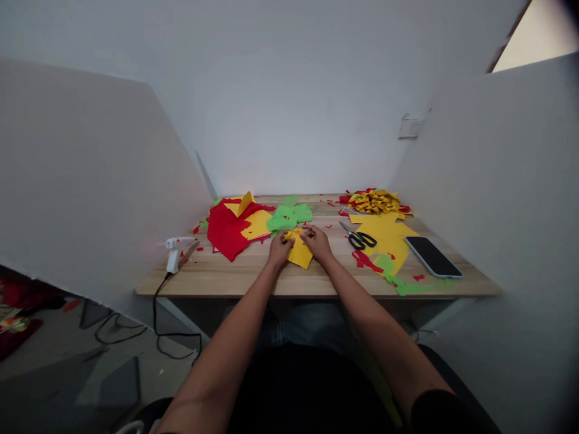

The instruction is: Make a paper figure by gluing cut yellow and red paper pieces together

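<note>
Yellow paper square [300,252] lies flat on the wooden table [235,274], pinched by left hand [280,248] and right hand [318,242] for creasing; black-handled scissors [359,237] wait at three o'clock within reach.

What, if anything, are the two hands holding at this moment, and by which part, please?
Both hold one yellow paper piece on the table: the left hand at its left upper edge, the right hand at its top edge.

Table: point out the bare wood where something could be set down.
Bare wood runs along the table's near edge, between the glue gun and the left hand, and from the right hand towards the scissors. Crowded: red paper, green paper, yellow sheets, phone.
</note>
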The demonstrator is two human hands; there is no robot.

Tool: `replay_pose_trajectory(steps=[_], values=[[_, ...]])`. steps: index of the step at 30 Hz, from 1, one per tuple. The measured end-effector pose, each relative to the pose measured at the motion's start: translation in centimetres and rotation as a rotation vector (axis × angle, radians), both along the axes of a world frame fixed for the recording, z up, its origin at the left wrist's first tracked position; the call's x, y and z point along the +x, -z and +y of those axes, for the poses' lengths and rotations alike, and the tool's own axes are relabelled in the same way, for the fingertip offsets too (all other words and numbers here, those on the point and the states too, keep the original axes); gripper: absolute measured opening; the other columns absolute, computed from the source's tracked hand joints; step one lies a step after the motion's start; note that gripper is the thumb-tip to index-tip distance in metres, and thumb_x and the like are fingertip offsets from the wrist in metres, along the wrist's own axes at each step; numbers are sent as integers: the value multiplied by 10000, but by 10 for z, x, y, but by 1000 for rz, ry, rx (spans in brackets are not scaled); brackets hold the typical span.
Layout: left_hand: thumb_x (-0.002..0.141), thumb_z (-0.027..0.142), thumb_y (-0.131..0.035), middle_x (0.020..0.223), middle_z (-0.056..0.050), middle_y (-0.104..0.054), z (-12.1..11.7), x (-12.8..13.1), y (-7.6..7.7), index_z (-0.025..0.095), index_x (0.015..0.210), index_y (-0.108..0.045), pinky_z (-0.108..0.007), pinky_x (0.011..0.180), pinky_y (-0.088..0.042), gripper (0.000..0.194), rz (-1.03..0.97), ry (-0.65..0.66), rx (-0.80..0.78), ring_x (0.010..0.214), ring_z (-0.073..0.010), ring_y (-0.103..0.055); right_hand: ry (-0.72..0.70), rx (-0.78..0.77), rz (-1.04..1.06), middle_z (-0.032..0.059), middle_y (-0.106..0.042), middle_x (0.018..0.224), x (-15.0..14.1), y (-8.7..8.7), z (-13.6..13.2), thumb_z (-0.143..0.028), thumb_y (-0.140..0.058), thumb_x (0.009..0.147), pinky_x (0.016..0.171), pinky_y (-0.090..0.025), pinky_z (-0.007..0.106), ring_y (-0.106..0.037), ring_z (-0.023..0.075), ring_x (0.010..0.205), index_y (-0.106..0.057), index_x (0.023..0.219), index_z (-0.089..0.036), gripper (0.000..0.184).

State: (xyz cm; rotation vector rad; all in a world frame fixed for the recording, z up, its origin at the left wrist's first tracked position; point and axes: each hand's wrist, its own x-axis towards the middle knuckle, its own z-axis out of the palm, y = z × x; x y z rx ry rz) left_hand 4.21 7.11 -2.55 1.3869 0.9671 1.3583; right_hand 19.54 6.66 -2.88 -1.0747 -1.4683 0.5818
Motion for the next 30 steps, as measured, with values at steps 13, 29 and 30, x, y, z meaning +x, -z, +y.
replay_pose_trajectory(steps=[13,29,30], values=[[684,212,-732,806,-2,-667,-6,-1,0,210,937,-571,-290,767,-487,300,196,-120,157,791,-176,-649,-80,-69,202,35,-700,871,2,2,4,-325,-623,728,599,-515,274,-631,165,670,-592,1118,-195,412],[810,291,-704,896,-39,-692,1,-7,8,160,922,-689,-390,866,-490,173,294,-216,160,861,-191,-643,-112,-128,184,18,-735,837,-4,3,-1,-248,-602,731,632,-581,338,-702,206,711,-558,1208,-212,480],[846,324,-674,909,-37,-690,1,-6,8,150,921,-676,-395,859,-496,190,291,-209,157,856,-181,-642,-95,-128,177,13,-733,836,-4,3,-1,-252,-596,739,629,-582,336,-697,198,696,-565,1202,-214,465]])
